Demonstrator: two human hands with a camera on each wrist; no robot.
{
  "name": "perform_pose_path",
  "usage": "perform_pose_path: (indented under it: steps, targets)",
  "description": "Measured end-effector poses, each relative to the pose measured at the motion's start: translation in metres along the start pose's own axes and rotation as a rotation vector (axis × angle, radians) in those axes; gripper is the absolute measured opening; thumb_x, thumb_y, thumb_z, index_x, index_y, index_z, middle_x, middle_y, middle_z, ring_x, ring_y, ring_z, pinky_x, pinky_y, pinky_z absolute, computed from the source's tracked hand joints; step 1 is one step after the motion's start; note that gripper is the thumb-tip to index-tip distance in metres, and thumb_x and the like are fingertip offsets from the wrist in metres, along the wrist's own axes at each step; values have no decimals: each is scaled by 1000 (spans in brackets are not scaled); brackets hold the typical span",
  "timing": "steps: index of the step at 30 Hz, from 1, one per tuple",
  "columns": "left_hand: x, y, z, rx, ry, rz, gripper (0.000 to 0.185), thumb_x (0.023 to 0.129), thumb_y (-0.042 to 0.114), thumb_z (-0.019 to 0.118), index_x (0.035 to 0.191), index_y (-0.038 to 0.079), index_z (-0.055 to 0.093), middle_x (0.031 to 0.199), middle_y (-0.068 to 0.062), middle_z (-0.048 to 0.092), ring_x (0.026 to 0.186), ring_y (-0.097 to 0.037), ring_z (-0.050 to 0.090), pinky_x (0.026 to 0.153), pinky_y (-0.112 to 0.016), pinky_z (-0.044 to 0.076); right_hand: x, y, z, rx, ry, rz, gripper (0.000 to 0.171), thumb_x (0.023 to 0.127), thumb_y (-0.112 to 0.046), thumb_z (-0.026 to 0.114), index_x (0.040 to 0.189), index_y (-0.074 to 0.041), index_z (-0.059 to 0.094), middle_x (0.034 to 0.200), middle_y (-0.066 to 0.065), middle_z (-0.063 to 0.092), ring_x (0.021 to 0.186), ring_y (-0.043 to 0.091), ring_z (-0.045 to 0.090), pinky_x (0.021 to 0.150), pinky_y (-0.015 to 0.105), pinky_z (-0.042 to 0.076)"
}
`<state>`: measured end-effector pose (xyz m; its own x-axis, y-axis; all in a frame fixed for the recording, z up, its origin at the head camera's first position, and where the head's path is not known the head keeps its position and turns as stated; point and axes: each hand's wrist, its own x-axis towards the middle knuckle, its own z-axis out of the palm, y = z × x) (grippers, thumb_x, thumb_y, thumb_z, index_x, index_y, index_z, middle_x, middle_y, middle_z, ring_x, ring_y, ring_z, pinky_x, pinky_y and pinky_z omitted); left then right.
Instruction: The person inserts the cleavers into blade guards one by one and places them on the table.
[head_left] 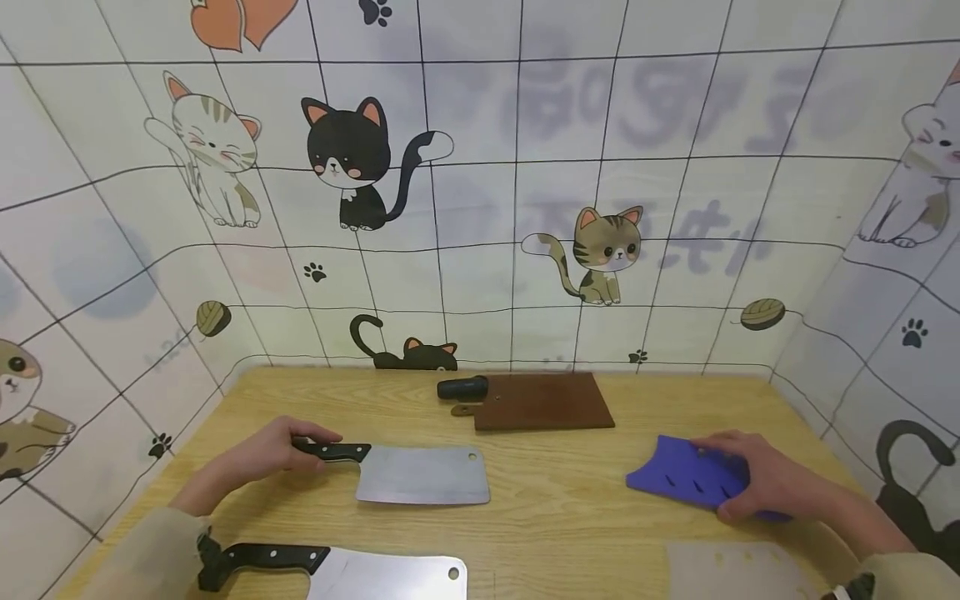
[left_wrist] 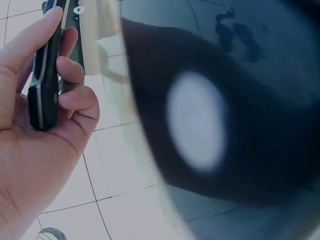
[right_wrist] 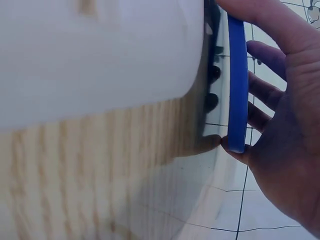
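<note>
My left hand (head_left: 272,451) grips the black handle (left_wrist: 46,75) of a cleaver (head_left: 420,475) whose steel blade lies flat on the wooden table (head_left: 547,517). At the right, my right hand (head_left: 757,477) holds a flat blue piece with dark slots (head_left: 686,475), lifting it by its near edge; the right wrist view shows the blue piece (right_wrist: 238,80) edge-on between thumb and fingers. A second cleaver (head_left: 337,571) with a black handle lies at the table's front left.
A dark brown cutting board (head_left: 543,402) lies at the back centre with a black cylinder (head_left: 462,387) beside its handle. A pale board (head_left: 738,571) sits at the front right. Walls papered with cartoon cats enclose the table on three sides.
</note>
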<state>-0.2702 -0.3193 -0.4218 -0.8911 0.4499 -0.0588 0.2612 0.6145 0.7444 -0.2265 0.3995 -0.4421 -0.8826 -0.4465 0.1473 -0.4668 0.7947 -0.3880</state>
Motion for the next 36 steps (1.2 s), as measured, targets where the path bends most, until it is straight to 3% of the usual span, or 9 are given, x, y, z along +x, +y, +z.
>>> perform_pose_path:
  steps: [2, 6, 10, 12, 20, 27, 31, 36]
  targets:
    - [0, -1, -1, -27, -3, -17, 40, 84, 14, 84, 122, 5, 75, 114, -11, 70, 85, -19, 56, 66, -26, 47, 2, -1, -1, 1, 9, 3, 89, 57, -33, 96, 136, -10, 63, 132, 23, 57, 117, 47, 50, 85, 56, 44]
    - [-1, -2, -4, -105, -5, -24, 38, 88, 12, 81, 125, 4, 74, 105, -11, 70, 72, -13, 51, 59, -24, 43, 9, -3, -4, 2, 87, -79, 89, 55, -35, 96, 136, -14, 65, 128, 17, 60, 116, 36, 53, 84, 47, 45]
    - [-1, 3, -5, -146, -3, -13, 40, 91, 12, 78, 130, 3, 71, 109, -13, 68, 78, -15, 53, 64, -27, 46, 17, -17, -9, 19, 93, -80, 87, 58, -36, 96, 136, -17, 65, 130, 19, 59, 119, 40, 51, 85, 51, 44]
    - [1, 6, -5, -146, 4, -9, 42, 92, 14, 77, 131, 4, 70, 110, -14, 67, 82, -18, 55, 68, -30, 48, 22, -25, -10, 34, 78, -59, 86, 59, -37, 96, 137, -16, 65, 133, 23, 56, 120, 49, 48, 84, 58, 42]
    - [17, 26, 1, -138, 120, -15, 47, 92, 25, 79, 134, 8, 69, 127, -16, 62, 88, -25, 57, 75, -39, 50, 50, -53, -13, 49, 40, -63, 83, 64, -38, 94, 139, -16, 64, 139, 22, 53, 124, 49, 45, 87, 57, 44]
    - [35, 50, 12, -190, 142, -32, 46, 92, 26, 78, 134, 11, 70, 102, -11, 61, 76, -21, 47, 72, -37, 43, 67, -74, -10, 114, 19, -101, 82, 67, -34, 93, 140, -13, 62, 140, 23, 51, 126, 49, 43, 90, 58, 43]
    - [44, 57, 17, -205, 130, -8, 46, 92, 25, 78, 134, 10, 70, 109, -10, 61, 81, -23, 50, 77, -39, 46, 72, -81, -4, 137, 11, -137, 82, 67, -35, 93, 140, -13, 62, 140, 21, 51, 126, 46, 43, 90, 55, 44]
    - [53, 59, 21, -224, 124, -11, 47, 92, 25, 79, 135, 9, 69, 103, -8, 59, 79, -22, 49, 79, -40, 46, 76, -89, 4, 146, 8, -171, 83, 66, -37, 94, 140, -15, 63, 138, 15, 52, 122, 38, 45, 89, 44, 46]
